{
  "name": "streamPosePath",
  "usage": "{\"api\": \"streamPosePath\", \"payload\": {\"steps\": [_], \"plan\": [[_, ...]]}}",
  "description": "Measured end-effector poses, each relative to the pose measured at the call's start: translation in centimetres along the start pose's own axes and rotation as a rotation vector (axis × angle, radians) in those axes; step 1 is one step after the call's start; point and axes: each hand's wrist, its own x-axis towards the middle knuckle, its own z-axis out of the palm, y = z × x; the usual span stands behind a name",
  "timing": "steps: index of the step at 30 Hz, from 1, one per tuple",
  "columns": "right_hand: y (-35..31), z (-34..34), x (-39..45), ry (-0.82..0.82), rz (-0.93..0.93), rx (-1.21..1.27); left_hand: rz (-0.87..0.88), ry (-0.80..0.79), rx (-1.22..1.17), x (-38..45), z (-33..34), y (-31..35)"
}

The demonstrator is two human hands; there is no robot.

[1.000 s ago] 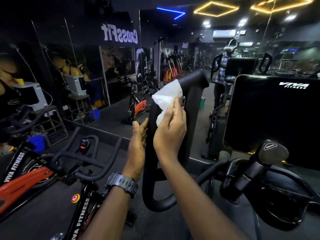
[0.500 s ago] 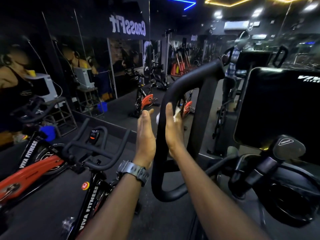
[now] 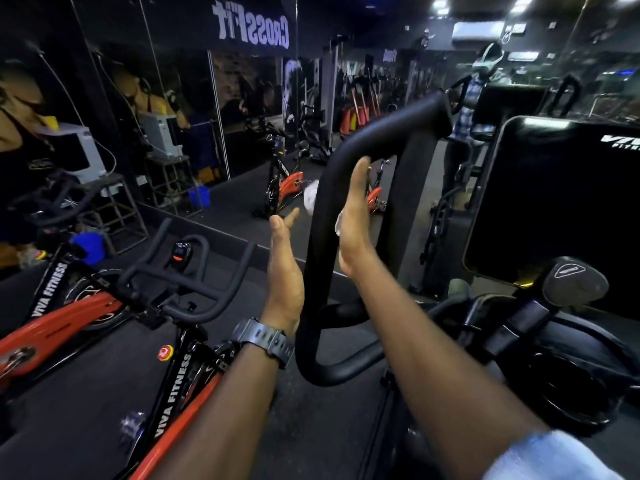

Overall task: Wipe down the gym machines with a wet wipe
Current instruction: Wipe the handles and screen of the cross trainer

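Note:
A black loop handle (image 3: 377, 136) of the gym machine rises in the middle of the view. My right hand (image 3: 353, 220) reaches inside the loop, fingers straight, and presses the white wet wipe (image 3: 310, 199) against the loop's left bar. Only small bits of the wipe show on either side of that bar. My left hand (image 3: 284, 268), with a watch on its wrist, is held flat with straight fingers just left of the same bar, holding nothing. I cannot tell whether it touches the bar.
The machine's black console panel (image 3: 554, 202) and a round knob (image 3: 575, 282) stand at the right. A red and black spin bike (image 3: 180, 271) stands close on the left. A mirror wall (image 3: 173, 98) ahead reflects more bikes and a person.
The wipe, held up in plain sight on the handle's top a second ago, is now mostly hidden behind the left bar. My right hand has gone inside the loop, and both hands have flattened.

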Motion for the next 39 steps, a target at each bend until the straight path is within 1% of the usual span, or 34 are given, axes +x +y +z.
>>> {"api": "streamPosePath", "payload": {"steps": [3, 5, 6, 7, 9, 10, 12, 13, 15, 17, 20, 22, 26, 28, 31, 32, 34, 36, 38, 39], "plan": [[5.4, 0.3, -3.3, 0.092, 0.036, -0.335, -0.026, 0.035, -0.017, 0.1, -0.3, -0.7], [8.6, 0.2, -5.2, 0.117, -0.025, -0.597, -0.079, -0.001, -0.044, 0.0, -0.3, -1.0], [9.4, 0.0, -5.9, 0.108, -0.059, -0.718, -0.111, -0.037, -0.062, -0.2, -0.3, -1.2], [9.8, -0.2, -6.4, 0.074, -0.058, -0.787, -0.137, -0.077, -0.086, -0.4, -0.2, -1.2], [10.7, -1.0, -7.0, -0.014, -0.074, -0.855, -0.163, -0.129, -0.097, -0.9, 0.0, -1.6], [11.1, -1.4, -7.5, -0.036, -0.140, -0.937, -0.164, -0.135, -0.102, -1.1, 0.0, -1.9], [12.6, -1.8, -8.7, -0.046, -0.392, -1.112, -0.181, -0.135, -0.133, -1.2, -0.1, -2.0], [13.2, -1.8, -8.8, -0.062, -0.512, -1.147, -0.191, -0.145, -0.135, -1.2, -0.3, -2.0], [12.9, -1.7, -7.1, -0.089, -0.680, -1.249, -0.202, -0.166, -0.145, -0.9, -0.6, -1.8], [10.6, -1.2, -4.2, -0.063, -0.771, -1.477, -0.179, -0.173, -0.178, -0.5, -1.1, -1.3], [7.7, -0.9, -2.1, -0.069, -0.847, -1.688, -0.151, -0.118, -0.169, 0.1, -2.0, -0.9], [8.1, -2.0, -2.7, -0.149, -0.923, -1.756, -0.167, -0.072, -0.165, 0.1, -2.4, -1.1], [11.8, -6.4, -6.5, -0.487, -1.130, -1.939, -0.218, -0.008, -0.131, -0.7, -2.5, -2.2], [12.6, -9.0, -7.7, -0.598, -1.184, -1.987, -0.217, -0.021, -0.099, -1.2, -2.4, -2.6], [10.2, -12.1, -7.0, -0.714, -1.266, -2.072, -0.197, -0.064, -0.045, -1.8, -2.0, -2.4], [8.7, -12.7, -6.3, -0.720, -1.291, -2.083, -0.187, -0.064, -0.042, -1.9, -1.9, -2.3], [4.7, -13.4, -4.4, -0.634, -1.312, -2.095, -0.178, -0.056, -0.049, -2.0, -1.8, -2.3], [-0.2, -13.3, -2.0, -0.469, -1.346, -2.081, -0.172, -0.045, -0.053, -2.3, -1.5, -2.4], [-4.5, -12.7, 0.2, -0.280, -1.324, -2.096, -0.172, -0.033, -0.061, -2.7, -1.1, -2.5], [-5.6, -12.4, 0.9, -0.212, -1.300, -2.088, -0.168, -0.031, -0.055, -2.8, -0.8, -2.7]]}}
